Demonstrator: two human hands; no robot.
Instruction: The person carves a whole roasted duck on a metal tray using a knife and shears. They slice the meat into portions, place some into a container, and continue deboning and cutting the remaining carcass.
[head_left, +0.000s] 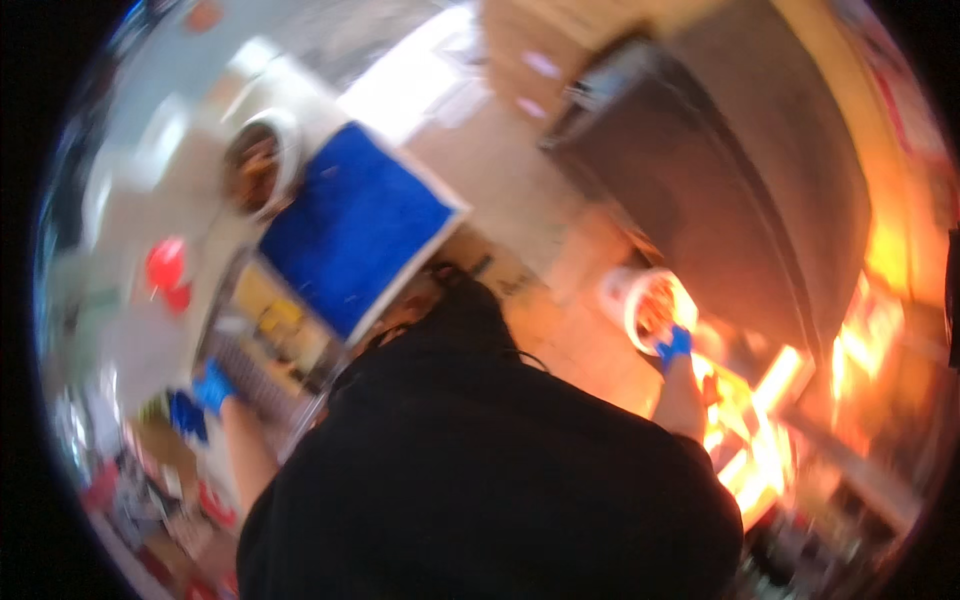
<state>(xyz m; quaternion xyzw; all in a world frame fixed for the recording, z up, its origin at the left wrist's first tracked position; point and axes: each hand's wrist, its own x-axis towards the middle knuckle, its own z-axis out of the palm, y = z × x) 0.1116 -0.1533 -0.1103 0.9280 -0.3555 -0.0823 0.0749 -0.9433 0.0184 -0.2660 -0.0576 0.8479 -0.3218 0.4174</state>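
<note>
My right hand, in a blue glove, is at the rim of a white bucket with orange-brown pieces inside. Blur hides whether its fingers grip the rim or reach into the bucket. On the other side, my left hand, also blue-gloved, is at the near left end of a shallow tray or bin with yellow items in it. Whether that hand holds the tray edge cannot be made out. A blue mat or panel with a pale border lies just beyond the tray.
Another white bucket with brown contents stands at the far left, and a red round object lies nearby. A large dark brown cabinet or box rises on the right. Bright orange light glares off surfaces beside my right arm. Clutter fills the lower left.
</note>
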